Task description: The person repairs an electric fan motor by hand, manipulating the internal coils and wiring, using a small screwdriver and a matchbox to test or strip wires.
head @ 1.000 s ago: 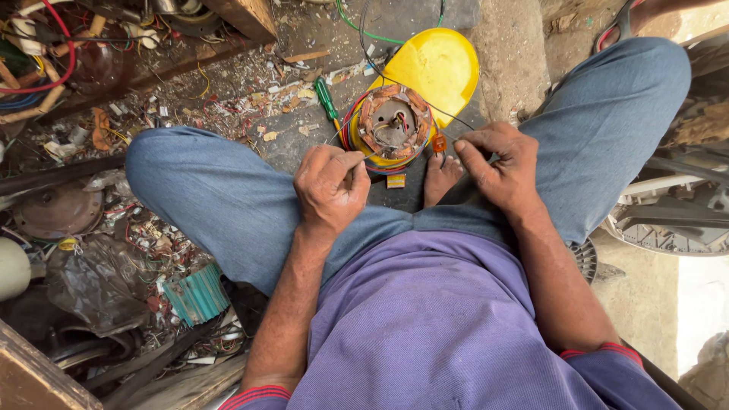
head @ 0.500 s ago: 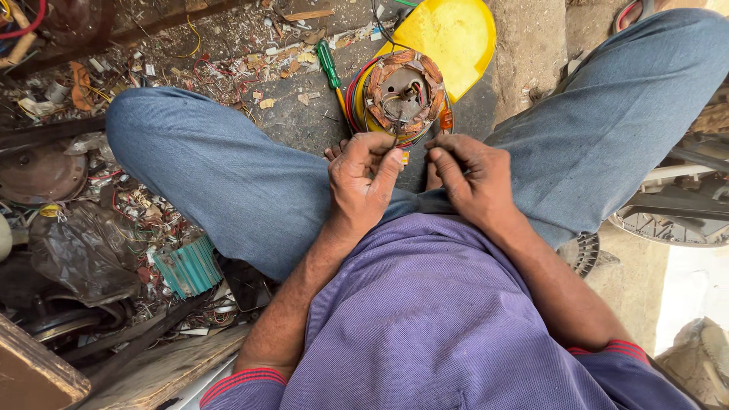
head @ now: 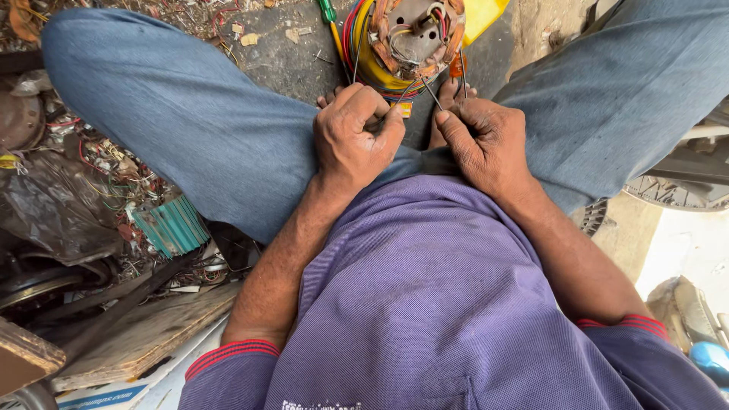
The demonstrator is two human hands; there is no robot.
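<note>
The person sits on the floor (head: 285, 64) with legs spread, and both hands meet close together over the lap, just below the stator (head: 406, 38) at 12 o'clock. The left hand (head: 357, 137) is curled narrow, thumb and forefinger pinched on a thin wire (head: 358, 57) that runs up toward the stator. The right hand (head: 482, 140) is likewise closed to a pinch, its fingertips gripping another thin wire (head: 431, 95) that leads up to the same part. The two hands are just beside each other, knuckles near but not clearly touching.

The stator is a round piece with copper-coloured coils around a grey metal centre; it sits in a ring of yellow and red wiring between the knees, cut off by the top edge. A yellow cover (head: 486, 15) lies just behind it at 1 o'clock. A screwdriver (head: 328, 15) with a green handle lies touching the ring's left side at 11 o'clock.

At 9 o'clock, beyond the left leg, a teal ribbed part (head: 173, 225) lies among scrap wire and litter. A wooden board (head: 144, 334) lies at 8 o'clock. At 3 o'clock part of a tyre (head: 676, 193) shows behind the right leg
</note>
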